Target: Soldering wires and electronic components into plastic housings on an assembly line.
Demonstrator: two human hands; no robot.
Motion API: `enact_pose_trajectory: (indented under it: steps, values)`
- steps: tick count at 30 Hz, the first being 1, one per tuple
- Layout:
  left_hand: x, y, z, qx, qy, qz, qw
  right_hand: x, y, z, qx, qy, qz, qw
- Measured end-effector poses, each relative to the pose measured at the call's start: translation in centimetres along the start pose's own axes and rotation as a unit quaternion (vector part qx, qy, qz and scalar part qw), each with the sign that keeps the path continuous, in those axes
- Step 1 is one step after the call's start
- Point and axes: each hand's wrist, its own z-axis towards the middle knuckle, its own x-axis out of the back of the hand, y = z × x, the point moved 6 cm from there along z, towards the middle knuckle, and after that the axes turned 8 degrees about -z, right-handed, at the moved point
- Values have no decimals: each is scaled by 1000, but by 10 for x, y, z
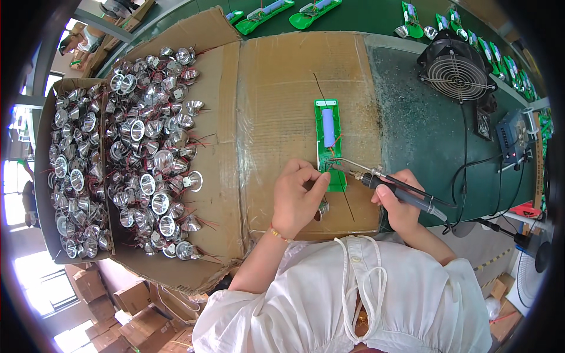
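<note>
A green plastic lamp housing (336, 179) lies on the cardboard sheet with a purple cylindrical battery (328, 127) in it and thin red and black wires. My right hand (401, 203) grips a soldering iron (406, 195), a thin metal tube running alongside it. The iron's tip reaches into the lower half of the housing. At the housing's left edge, my left hand (299, 197) has thumb and forefinger drawn together; what they pinch is too small to tell. Partly hidden under that hand is a shiny reflector cup (322, 209).
Left of me, cardboard boxes (220, 112) hold many silver reflector cups (152, 126) with red wires. A black fan (456, 73) stands on the green table at right, near a blue control box (511, 138) with cables. More green housings (315, 13) lie along the far side.
</note>
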Motion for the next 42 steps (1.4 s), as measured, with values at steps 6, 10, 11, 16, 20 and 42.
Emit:
enact_pose_trajectory:
  steps: [6,10,11,16,20,42]
  values:
    - [-1,-1,-1,4,-2,-1,1000,0,0,-1,6,-14,-34,999]
    - [0,-2,-1,-1,1,0,1000,4,4,-3,-20,8,7,1000]
    - [0,-1,0,-1,1,2,1000,6,1,-3,-3,12,0,1000]
    - [0,0,2,8,0,6,1000,13,2,-2,27,23,0,999]
    - [-2,3,4,14,-7,9,1000,23,5,0,33,38,10,999]
    - [-27,60,337,-250,142,412,864,76,30,29,-81,117,46,989]
